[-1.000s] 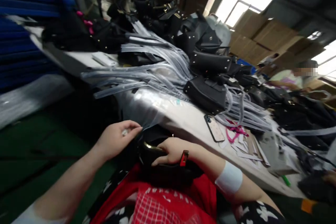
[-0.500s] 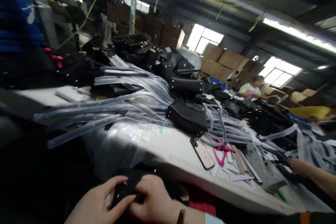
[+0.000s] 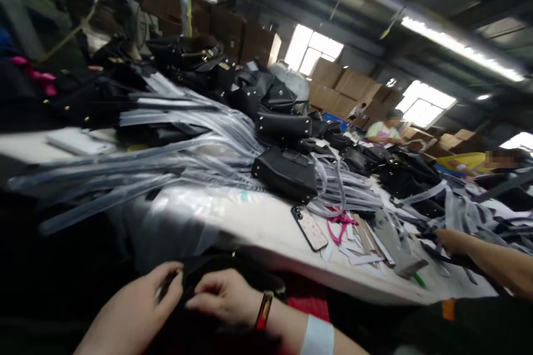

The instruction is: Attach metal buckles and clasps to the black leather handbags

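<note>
Below the table's near edge, my left hand [image 3: 144, 302] and my right hand [image 3: 227, 297] both pinch a black bag [image 3: 216, 269] that lies in my lap. The left hand's fingers curl on the bag's left side. My right hand, with a red band at the wrist, grips the bag's top from the right. Most of the bag is dark and hard to make out.
A white table [image 3: 270, 222] carries a phone [image 3: 309, 228], several clear plastic sleeves [image 3: 166, 144], a pile of black handbags [image 3: 287, 172] and pink scissors [image 3: 339, 224]. A co-worker's arm [image 3: 487, 258] reaches in from the right. Two other people sit at the far side.
The view has tilted up from my lap to the table. My left hand has come in from the clear plastic to the bag, and both hands now hold it close together.
</note>
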{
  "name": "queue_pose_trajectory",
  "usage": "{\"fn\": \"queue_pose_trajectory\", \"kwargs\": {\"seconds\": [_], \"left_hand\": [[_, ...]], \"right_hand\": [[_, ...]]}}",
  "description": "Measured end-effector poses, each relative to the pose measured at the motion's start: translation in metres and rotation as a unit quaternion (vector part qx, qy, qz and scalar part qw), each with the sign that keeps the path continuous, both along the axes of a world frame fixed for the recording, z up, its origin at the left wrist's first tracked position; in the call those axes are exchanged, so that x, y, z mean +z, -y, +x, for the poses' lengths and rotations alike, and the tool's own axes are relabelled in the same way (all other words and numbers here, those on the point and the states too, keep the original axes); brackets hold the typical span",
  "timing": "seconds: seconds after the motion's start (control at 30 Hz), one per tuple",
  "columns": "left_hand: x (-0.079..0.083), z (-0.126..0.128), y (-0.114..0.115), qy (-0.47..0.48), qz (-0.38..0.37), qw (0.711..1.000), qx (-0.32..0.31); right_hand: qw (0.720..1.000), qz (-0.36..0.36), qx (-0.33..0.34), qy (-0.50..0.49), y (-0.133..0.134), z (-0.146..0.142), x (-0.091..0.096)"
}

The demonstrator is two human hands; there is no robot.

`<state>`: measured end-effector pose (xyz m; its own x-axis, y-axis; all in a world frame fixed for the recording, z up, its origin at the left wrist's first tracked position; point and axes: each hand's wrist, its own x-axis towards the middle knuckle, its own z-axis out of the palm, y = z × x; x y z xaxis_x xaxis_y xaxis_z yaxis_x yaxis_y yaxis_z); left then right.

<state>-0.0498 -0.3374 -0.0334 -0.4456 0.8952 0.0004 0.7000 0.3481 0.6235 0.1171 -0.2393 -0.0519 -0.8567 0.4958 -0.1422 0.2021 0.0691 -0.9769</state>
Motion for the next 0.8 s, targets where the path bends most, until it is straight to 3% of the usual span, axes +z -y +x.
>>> {"fn": "queue_pose_trajectory", "kwargs": {"seconds": [0.07, 0.17, 0.23, 0.33, 0.47, 0.63, 0.73, 0.8], "left_hand": [[0.012, 0.001, 0.002, 0.015, -0.044, 0.999, -0.004], [0.025, 0.002, 0.000, 0.019, -0.068, 0.997, -0.008], [0.028, 0.004, -0.001, 0.022, -0.070, 0.997, -0.003], [0.026, 0.006, 0.001, 0.026, -0.055, 0.998, 0.002], [0.020, 0.007, 0.001, 0.042, -0.034, 0.998, 0.010], [0.016, 0.016, -0.003, 0.056, -0.005, 0.998, 0.001], [0.014, 0.021, -0.004, 0.062, 0.014, 0.998, -0.009], [0.012, 0.019, -0.004, 0.069, 0.032, 0.997, -0.006]], "right_hand": [[0.999, 0.009, -0.046, -0.003, -0.001, 0.002, 0.006], [0.995, -0.053, -0.085, 0.019, -0.008, 0.001, 0.006], [0.993, -0.072, -0.088, 0.041, -0.013, 0.000, 0.003], [0.994, -0.032, -0.076, 0.073, -0.015, 0.000, 0.003], [0.980, 0.118, -0.013, 0.159, -0.013, -0.003, 0.013], [0.871, 0.399, 0.050, 0.281, -0.007, -0.018, 0.030], [0.835, 0.454, 0.057, 0.306, -0.003, -0.025, 0.032], [0.847, 0.455, 0.057, 0.268, -0.001, -0.023, 0.032]]}}
